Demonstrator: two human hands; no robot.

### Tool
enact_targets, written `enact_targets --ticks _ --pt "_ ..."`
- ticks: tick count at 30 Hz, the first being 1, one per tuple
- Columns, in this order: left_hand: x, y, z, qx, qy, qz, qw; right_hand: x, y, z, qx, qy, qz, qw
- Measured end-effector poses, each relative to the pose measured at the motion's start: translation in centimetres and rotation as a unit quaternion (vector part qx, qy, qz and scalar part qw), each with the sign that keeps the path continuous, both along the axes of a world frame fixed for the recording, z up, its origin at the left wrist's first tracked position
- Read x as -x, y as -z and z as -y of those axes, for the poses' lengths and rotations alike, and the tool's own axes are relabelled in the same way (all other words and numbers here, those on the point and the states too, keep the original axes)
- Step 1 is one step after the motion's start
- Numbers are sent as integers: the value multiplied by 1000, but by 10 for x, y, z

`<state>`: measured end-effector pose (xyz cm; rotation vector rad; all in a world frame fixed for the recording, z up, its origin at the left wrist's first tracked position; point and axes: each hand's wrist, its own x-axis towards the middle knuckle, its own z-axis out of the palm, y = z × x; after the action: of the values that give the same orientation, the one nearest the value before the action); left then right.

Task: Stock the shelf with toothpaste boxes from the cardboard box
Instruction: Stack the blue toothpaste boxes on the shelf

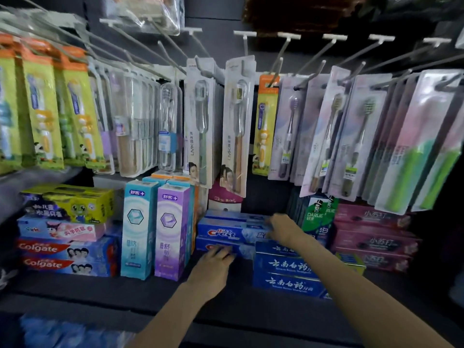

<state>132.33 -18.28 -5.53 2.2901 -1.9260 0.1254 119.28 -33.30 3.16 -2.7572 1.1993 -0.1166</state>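
A dark grey shelf (100, 292) is seen from above and in front, stocked with toothpaste boxes. At centre, a stack of blue Crest toothpaste boxes (226, 232) lies flat, long sides facing out.

The left hand (216, 262) is laid against the near face of the lowest Crest box; its fingers are seen lightly bent over the box front, but whether a true grip is made cannot be told. The right hand (282, 228) is placed on the right end of the upper Crest box, fingers bent round the box end, so a grip on the stack is recorded there.

Just right of the Crest stack, touching it, a stack of dark blue boxes with white Chinese lettering (283, 270) is set nearer the shelf edge. Behind these stands a green Darlie box (316, 217), and further right a stack of pink boxes (374, 239).

Left of the Crest stack, a tall purple box (172, 232) and a tall teal box (136, 229) stand upright. At far left, red-and-blue Colgate boxes (65, 257) are stacked flat beneath a pink-and-blue carton (60, 229).

Above, packaged toothbrushes (236, 126) hang from wire pegs.
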Motion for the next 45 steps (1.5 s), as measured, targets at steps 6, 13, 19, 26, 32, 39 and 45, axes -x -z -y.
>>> enact_targets --ticks 6,13,19,26,32,39,45 --pt "-3 0 6 -4 11 -4 1000 1 -11 5 73 -19 70 995" --pt "-2 -3 10 -18 -13 -39 999 -15 -16 10 104 41 60 992" --pt "-5 -4 8 -31 -6 -38 999 -17 -13 20 70 86 50 993" --pt "-5 -3 9 7 -6 -29 1000 -20 -11 25 48 71 68 994" --pt "-9 -4 10 49 -26 -28 998 -18 -5 20 92 53 56 993" --pt "-9 -9 13 49 -58 -51 996 -20 -2 19 91 51 73 992" --pt "-16 -19 28 24 -103 -86 991 -17 3 3 154 22 97 983"
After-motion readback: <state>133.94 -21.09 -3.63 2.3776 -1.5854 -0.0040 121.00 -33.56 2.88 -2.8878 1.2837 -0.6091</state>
